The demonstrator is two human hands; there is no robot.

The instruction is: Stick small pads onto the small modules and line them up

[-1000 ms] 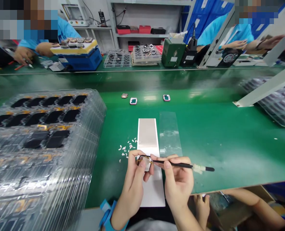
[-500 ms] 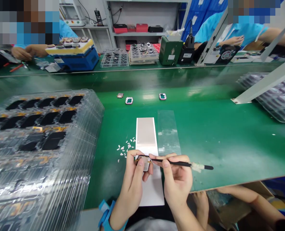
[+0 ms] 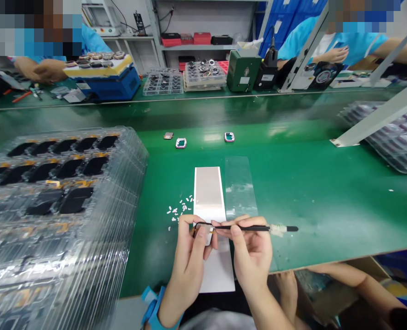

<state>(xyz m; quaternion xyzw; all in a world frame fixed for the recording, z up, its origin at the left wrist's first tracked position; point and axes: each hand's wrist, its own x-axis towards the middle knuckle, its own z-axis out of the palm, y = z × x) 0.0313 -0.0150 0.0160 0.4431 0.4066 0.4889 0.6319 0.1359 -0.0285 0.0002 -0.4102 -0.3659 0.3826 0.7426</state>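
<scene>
Green tabletop (image 3: 327, 215) stretches right of the hands (image 3: 253, 256) to a stack of clear trays (image 3: 392, 133); left of them, a taller stack of clear trays (image 3: 62, 220) blocks the way

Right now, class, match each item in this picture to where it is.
Items:
1. tweezers
2. small part
3. clear film
4. white scraps

Places:
A. left of the white sheet
B. in the right hand
C. right of the white sheet
D. in the left hand

Pairs: 1-B, 2-D, 3-C, 4-A
</scene>
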